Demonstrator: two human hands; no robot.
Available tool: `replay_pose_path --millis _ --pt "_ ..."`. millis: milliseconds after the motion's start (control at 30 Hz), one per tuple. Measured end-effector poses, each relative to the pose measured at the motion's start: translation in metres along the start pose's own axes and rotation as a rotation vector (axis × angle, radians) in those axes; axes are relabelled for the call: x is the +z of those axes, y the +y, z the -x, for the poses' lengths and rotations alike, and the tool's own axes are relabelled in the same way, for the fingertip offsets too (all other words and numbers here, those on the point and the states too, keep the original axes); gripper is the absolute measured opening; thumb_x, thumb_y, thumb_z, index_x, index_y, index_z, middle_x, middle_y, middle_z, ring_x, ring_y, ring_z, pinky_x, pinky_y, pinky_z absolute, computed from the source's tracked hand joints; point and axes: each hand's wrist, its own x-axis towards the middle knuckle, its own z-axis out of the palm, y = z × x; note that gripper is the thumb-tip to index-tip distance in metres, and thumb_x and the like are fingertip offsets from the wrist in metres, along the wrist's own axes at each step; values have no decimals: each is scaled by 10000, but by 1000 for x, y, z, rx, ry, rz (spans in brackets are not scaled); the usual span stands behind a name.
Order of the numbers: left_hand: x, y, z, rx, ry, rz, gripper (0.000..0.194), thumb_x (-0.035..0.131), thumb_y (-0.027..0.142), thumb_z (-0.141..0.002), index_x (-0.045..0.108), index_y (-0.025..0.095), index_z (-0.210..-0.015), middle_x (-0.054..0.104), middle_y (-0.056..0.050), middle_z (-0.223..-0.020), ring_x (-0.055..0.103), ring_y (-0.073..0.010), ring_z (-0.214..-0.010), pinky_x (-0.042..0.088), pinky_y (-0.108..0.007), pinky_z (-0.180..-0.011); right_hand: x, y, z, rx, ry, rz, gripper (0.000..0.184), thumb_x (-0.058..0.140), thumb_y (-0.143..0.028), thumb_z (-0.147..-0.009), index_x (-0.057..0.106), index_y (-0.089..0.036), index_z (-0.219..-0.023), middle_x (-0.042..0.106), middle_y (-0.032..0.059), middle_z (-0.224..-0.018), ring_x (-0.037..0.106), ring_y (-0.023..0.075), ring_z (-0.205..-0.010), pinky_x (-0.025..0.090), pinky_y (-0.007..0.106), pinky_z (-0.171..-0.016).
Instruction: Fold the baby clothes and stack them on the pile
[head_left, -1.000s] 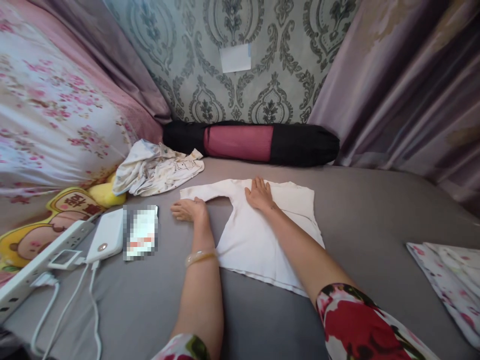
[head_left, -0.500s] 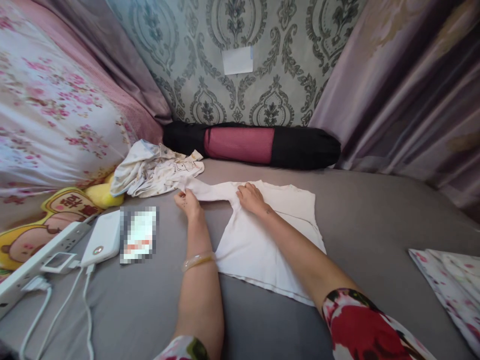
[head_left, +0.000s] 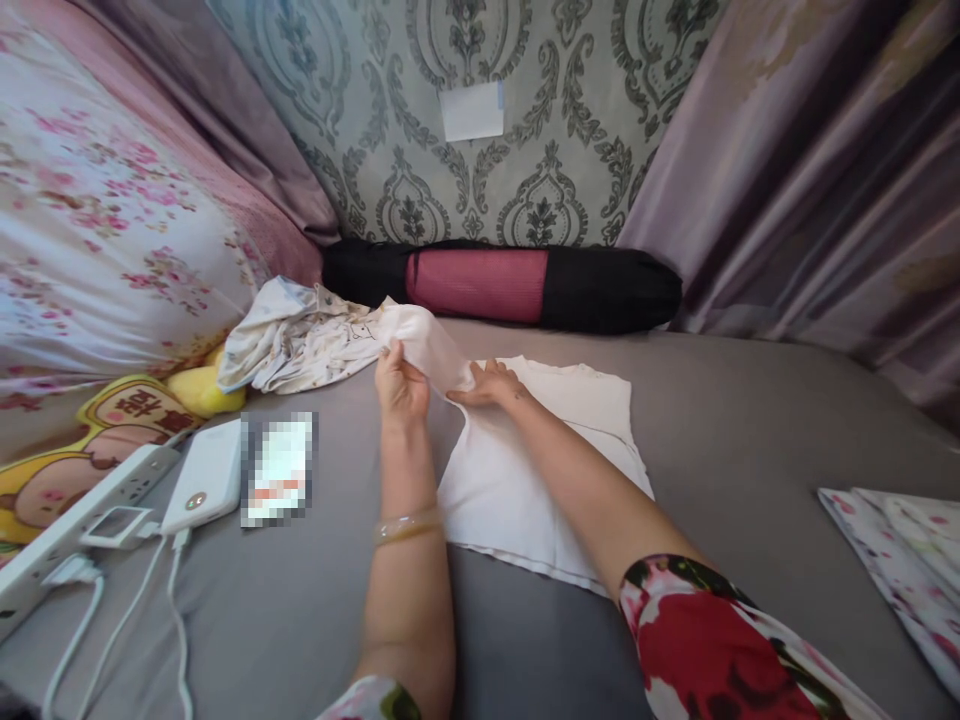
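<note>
A small white long-sleeved shirt (head_left: 499, 490) is spread on the grey sheet, its hem toward me. My left hand (head_left: 403, 388) is closed on the sleeve at the left and holds it up off the sheet, so the fabric arches between my hands. At the shoulder, where that sleeve joins the body, my right hand (head_left: 493, 384) grips the cloth between thumb and fingers; some fingertips are hidden by the fabric. The far sleeve does not show. Just behind the raised sleeve lies a crumpled patterned cloth (head_left: 300, 340).
A black and pink bolster-shaped bag (head_left: 476, 288) lies along the wall. To the left are a power strip (head_left: 112, 510), a white power bank (head_left: 204, 470) with cables, a blurred-out flat item (head_left: 279, 468) and a yellow cartoon cushion (head_left: 52, 480). Folded floral fabric (head_left: 892, 560) sits at right.
My left hand has raised the sleeve and moved slightly right and away from me, bending it upward. My right hand has shifted slightly left, its thumb now out at the sleeve's base.
</note>
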Motion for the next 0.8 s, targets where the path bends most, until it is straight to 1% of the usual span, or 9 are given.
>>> replay_pose_path --millis 100,167,267,333,400,500,600,700,800 --pt "12 -12 5 21 -67 -56 157 629 270 -832 621 161 -945 709 -47 -1002 636 -159 -1088 452 -298 -1010 -6 3 -2 3 4 -101 976 628 -713 -699 371 -184 -1478 305 179 -1538 305 355 -1393 310 454 -1083" --pt "19 -20 8 30 -89 -82 205 651 323 -811 599 167 -932 700 -47 -1000 634 -167 -1073 455 -307 -989 -11 12 -1 -45 60 -263 850 654 -619 -744 430 -182 -1438 455 164 -1447 450 327 -1301 397 408 -1019" --pt "33 -32 16 28 -81 -149 272 646 391 -804 565 176 -950 682 -39 -962 638 -170 -1015 469 -305 -926 -18 32 11 -3 202 -637 522 569 -412 -889 518 -157 -1341 661 118 -1186 643 233 -1030 491 327 -882" --pt "43 -41 26 -2 -102 -222 303 628 428 -813 538 189 -977 660 -24 -920 642 -165 -945 478 -294 -861 -20 49 27 107 248 -960 358 497 -334 -943 572 -134 -1230 694 112 -1085 680 186 -880 524 298 -798" --pt "51 -52 40 -46 -175 -316 310 598 449 -838 510 205 -1008 633 -6 -868 637 -152 -844 479 -276 -778 -19 68 46 194 221 -1296 302 450 -323 -973 578 -113 -1148 696 130 -1050 686 162 -814 540 282 -754" --pt "60 -70 66 -88 -352 -464 255 540 433 -894 471 220 -1017 574 30 -740 575 -120 -657 449 -241 -652 -10 97 72 272 202 -1602 385 300 -366 -1019 536 -93 -1153 685 172 -1035 692 174 -854 552 308 -779" --pt "61 -91 90 -75 -534 -605 178 490 383 -934 446 221 -993 522 53 -666 531 -109 -602 431 -230 -628 2 119 87 284 198 -1651 599 86 -464 -1012 514 -80 -1182 674 212 -1040 692 218 -920 553 374 -806" --pt "58 -105 104 -62 -723 -703 174 542 347 -906 453 214 -977 606 -1 -823 611 -140 -801 462 -261 -751 9 129 89 253 195 -1681 764 -9 -574 -962 527 -79 -1192 682 220 -1032 686 255 -950 542 432 -826" --pt "57 -105 106 -45 -812 -778 220 599 356 -871 501 208 -1001 637 -74 -1071 598 -196 -1068 447 -312 -899 10 131 86 226 267 -1630 717 105 -621 -958 573 -126 -1183 707 174 -1026 675 275 -982 531 467 -846"
